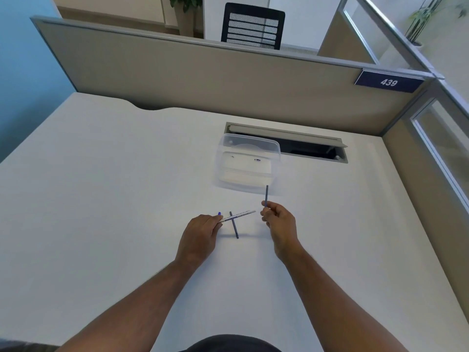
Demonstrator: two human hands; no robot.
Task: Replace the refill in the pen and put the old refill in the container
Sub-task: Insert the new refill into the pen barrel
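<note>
My left hand (203, 231) pinches the blue-capped end of a white pen barrel (241, 214), which points right just above the white desk. Under the barrel a dark blue refill (234, 226) lies loose on the desk. Between the fingertips of my right hand (278, 219) is a second dark blue refill (266, 195), held upright; its upper end reaches the near edge of a clear plastic container (247, 162). The container stands just beyond both hands.
An open cable hatch (304, 146) is cut into the desk behind the container. Beige partition walls (203, 80) close off the far and right sides; a sign reads 439 (388, 82). A black chair (252, 26) stands beyond the partition.
</note>
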